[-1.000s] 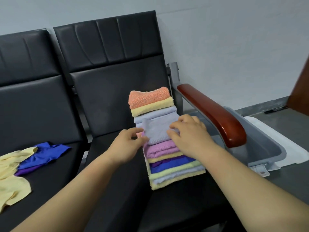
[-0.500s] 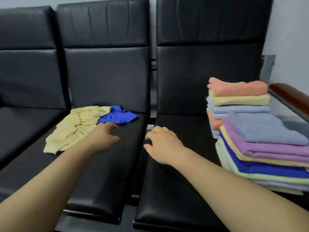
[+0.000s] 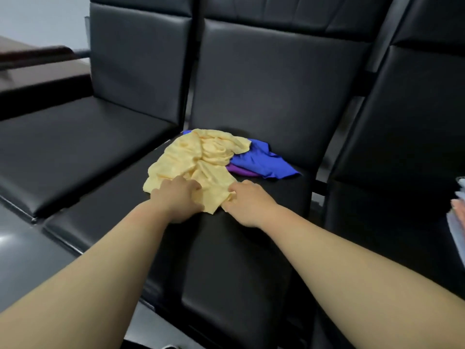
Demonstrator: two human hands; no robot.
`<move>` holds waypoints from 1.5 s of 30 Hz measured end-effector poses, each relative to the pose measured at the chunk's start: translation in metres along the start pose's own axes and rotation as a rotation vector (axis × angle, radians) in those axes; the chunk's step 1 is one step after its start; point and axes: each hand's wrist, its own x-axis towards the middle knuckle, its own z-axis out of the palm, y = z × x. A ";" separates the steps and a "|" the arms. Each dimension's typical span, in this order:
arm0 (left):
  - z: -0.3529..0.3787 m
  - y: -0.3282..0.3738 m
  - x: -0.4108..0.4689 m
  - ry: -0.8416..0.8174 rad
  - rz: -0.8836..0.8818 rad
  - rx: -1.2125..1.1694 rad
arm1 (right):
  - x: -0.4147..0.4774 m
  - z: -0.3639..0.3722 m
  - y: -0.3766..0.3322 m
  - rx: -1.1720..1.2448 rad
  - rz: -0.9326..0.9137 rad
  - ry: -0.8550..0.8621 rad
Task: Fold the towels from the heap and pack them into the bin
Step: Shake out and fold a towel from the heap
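Hands: half a second ago both hung over bare cushion short of the heap; now the left hand (image 3: 180, 197) and the right hand (image 3: 247, 202) have reached the cloth.
Left grip: fingers curled down over the near hem of the yellow towel (image 3: 198, 157), with cloth bunched under them; it reads as a hold rather than a flat press.
Right grip: thumb and fingertips pinch the near corner, just beside the left hand.
Yellow towel: crumpled on the seat (image 3: 239, 260), running away from both grips and not yet lifted.
Beyond the grips: a purple towel (image 3: 241, 170) and a blue towel (image 3: 264, 162) lie partly under the yellow one's far right side.
Folded stack (image 3: 458, 217): a blurred sliver well off to the right of the right grip.
Bin: not in view.
Meaning: a fresh fold is likely beginning, with three towels seemingly left in the heap and packing still to come.
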 end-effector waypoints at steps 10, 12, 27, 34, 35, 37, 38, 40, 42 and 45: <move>-0.013 0.003 0.002 -0.123 -0.004 -0.185 | 0.006 0.005 0.012 0.230 0.045 -0.017; -0.021 0.007 -0.011 -0.244 0.017 -0.307 | -0.015 -0.012 0.024 0.455 0.076 -0.088; -0.012 0.087 -0.092 -0.709 0.259 -0.475 | -0.150 -0.045 0.081 1.726 0.223 0.000; -0.020 0.091 -0.093 -0.377 0.121 -0.337 | -0.162 -0.034 0.074 1.206 0.348 0.024; -0.019 0.092 -0.090 -0.245 0.094 -0.325 | -0.161 -0.033 0.073 1.136 0.364 0.032; -0.014 0.093 -0.082 -0.008 0.064 -0.261 | -0.156 -0.032 0.071 0.939 0.360 0.054; -0.010 0.094 -0.077 0.064 0.051 -0.242 | -0.152 -0.030 0.069 0.835 0.345 0.064; -0.002 0.095 -0.067 0.151 0.024 -0.226 | -0.146 -0.027 0.065 0.692 0.304 0.061; 0.004 0.094 -0.053 0.234 0.005 -0.207 | -0.139 -0.022 0.058 0.570 0.265 -0.004; 0.014 0.090 -0.032 0.267 -0.005 -0.166 | -0.126 -0.013 0.046 0.360 0.220 -0.081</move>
